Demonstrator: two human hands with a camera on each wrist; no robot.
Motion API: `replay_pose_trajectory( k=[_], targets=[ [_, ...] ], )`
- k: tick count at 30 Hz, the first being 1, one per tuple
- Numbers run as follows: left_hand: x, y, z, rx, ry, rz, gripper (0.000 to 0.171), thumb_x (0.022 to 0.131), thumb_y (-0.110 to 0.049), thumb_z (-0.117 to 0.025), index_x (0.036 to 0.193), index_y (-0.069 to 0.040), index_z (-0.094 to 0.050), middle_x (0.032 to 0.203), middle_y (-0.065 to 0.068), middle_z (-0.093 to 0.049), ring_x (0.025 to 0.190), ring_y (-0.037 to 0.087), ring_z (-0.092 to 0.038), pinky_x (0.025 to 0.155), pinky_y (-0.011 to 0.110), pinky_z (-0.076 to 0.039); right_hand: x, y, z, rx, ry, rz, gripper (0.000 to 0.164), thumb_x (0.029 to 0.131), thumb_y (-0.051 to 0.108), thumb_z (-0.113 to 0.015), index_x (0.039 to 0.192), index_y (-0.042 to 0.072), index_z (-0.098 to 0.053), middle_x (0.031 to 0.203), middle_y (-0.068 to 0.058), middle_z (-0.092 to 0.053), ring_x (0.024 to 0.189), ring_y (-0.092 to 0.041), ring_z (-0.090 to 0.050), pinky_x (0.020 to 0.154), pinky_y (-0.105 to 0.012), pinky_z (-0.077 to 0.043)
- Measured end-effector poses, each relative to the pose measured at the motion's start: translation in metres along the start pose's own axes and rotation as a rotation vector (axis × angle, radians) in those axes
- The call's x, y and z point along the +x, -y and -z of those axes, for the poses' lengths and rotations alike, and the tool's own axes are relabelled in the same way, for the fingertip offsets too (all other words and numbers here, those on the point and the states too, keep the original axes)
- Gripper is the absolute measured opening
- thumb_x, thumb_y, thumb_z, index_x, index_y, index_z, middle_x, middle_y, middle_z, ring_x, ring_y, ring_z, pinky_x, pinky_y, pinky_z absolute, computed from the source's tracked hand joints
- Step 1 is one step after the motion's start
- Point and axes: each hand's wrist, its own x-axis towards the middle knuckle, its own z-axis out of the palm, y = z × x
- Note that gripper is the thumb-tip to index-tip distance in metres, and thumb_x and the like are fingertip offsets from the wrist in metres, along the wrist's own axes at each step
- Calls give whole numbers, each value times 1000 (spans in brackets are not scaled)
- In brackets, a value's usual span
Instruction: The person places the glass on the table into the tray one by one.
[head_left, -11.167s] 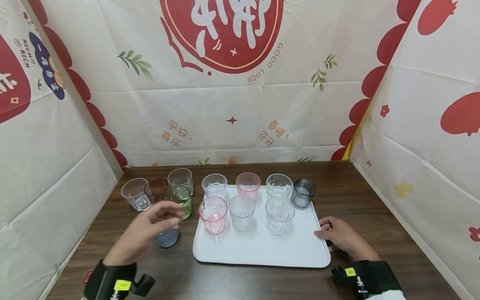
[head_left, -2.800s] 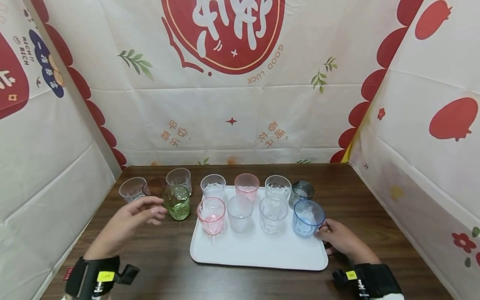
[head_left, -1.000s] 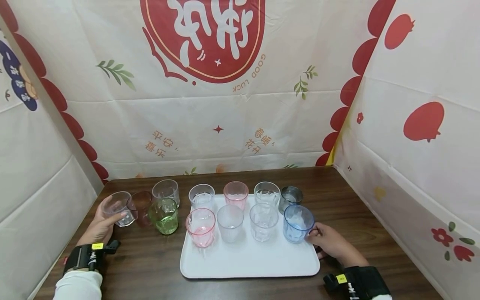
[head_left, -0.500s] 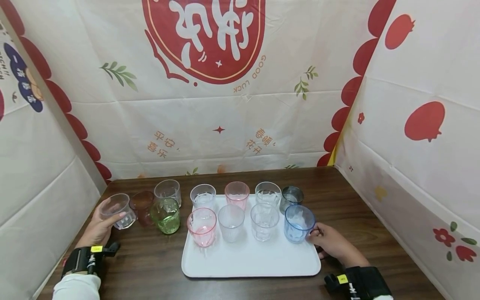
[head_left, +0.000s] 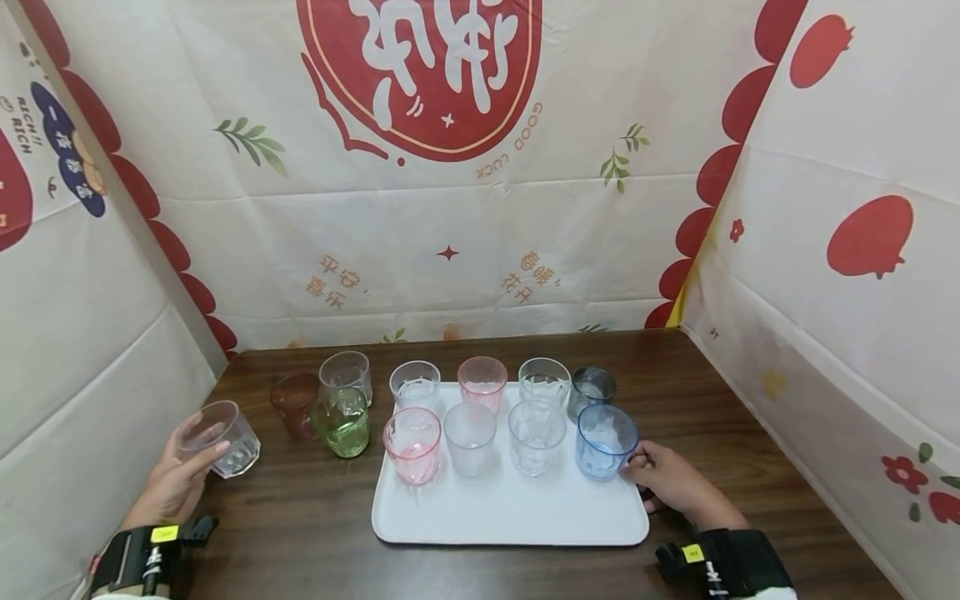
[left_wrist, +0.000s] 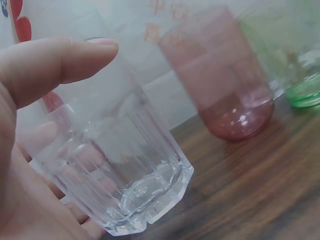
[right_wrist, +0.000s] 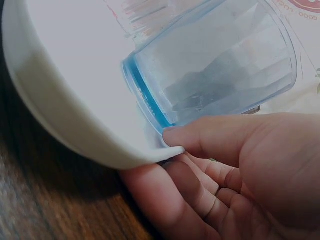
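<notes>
My left hand [head_left: 168,492] holds a clear glass [head_left: 238,446] at the far left of the table, thumb on its near side and fingers behind it. The left wrist view shows the faceted base of this clear glass [left_wrist: 150,195] close to the wood; I cannot tell whether it touches. At the white tray's [head_left: 510,521] right edge, my right hand [head_left: 671,483] grips the rim. In the right wrist view, its thumb [right_wrist: 210,135] lies on top and the fingers are underneath. A blue glass [head_left: 606,458] stands on the tray, right beside that thumb.
Left of the tray stand a brown glass [head_left: 295,408], a green glass [head_left: 347,433] and another clear glass [head_left: 352,371]. Two rows of clear, pink and grey glasses occupy the tray's back part, including a pink-rimmed glass [head_left: 412,454]. Fabric walls enclose the table [head_left: 315,542].
Earlier, the blue glass came onto the tray's right side. My left hand then took hold of the clear glass and has drawn it left and nearer, away from the brown glass. The right hand stays.
</notes>
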Motion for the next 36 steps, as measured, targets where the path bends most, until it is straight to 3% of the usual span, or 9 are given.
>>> replay_pose_trajectory(
  k=[4, 11, 16, 21, 24, 30, 36],
  targets=[
    [-14, -4, -5, -30, 50, -56, 64, 97, 7, -56, 144, -23, -25, 124, -12, -59, 113, -3, -57, 93, 11, -40, 1, -1, 1, -9, 2, -5, 31, 97, 23, -66, 114, 1, -52, 101, -13, -56, 86, -24, -62, 69, -39, -58],
    [-37, -12, -26, 25, 153, -68, 64, 98, 11, -51, 144, -25, -26, 130, -10, -55, 115, 0, -57, 93, 13, -44, 2, -3, 1, -4, 5, -9, 35, 96, 24, -67, 117, 1, -52, 101, -13, -57, 86, -24, -63, 69, -39, -58],
    [-49, -14, -55, 42, 242, -69, 64, 98, 11, -49, 148, -21, -26, 135, -9, -56, 120, 2, -56, 94, 15, -45, 1, -2, 3, -3, 5, 0, 33, 97, 23, -67, 115, 0, -51, 101, -13, -57, 85, -24, -62, 69, -40, -58],
    [-57, -11, -88, -12, 378, -97, 68, 95, 15, -50, 152, -13, -28, 139, -4, -58, 126, 8, -55, 97, 22, -48, 2, -3, 5, -8, 8, 5, 34, 97, 24, -67, 116, 0, -51, 103, -14, -57, 86, -24, -63, 69, -40, -58],
    [-61, -11, -106, 8, 427, -67, 70, 93, 14, -54, 153, -12, -28, 140, -3, -57, 125, 11, -56, 97, 24, -48, 4, -4, 4, -14, 4, 3, 36, 97, 25, -67, 117, 0, -51, 103, -14, -57, 86, -23, -63, 69, -40, -58],
    [-68, -9, -139, 71, 454, 12, 74, 88, 8, -66, 151, -8, -30, 137, 5, -55, 119, 18, -59, 95, 28, -51, 6, -5, 2, -14, 6, 6, 34, 96, 25, -67, 116, 1, -51, 103, -13, -56, 86, -23, -62, 69, -39, -58],
    [-72, -1, -172, 181, 476, 53, 87, 80, 1, -78, 151, 0, -28, 143, 22, -43, 122, 22, -53, 97, 28, -49, 4, -2, 3, -6, 22, 5, 35, 97, 26, -67, 116, 2, -49, 105, -14, -55, 88, -24, -62, 70, -39, -58]
  ],
)
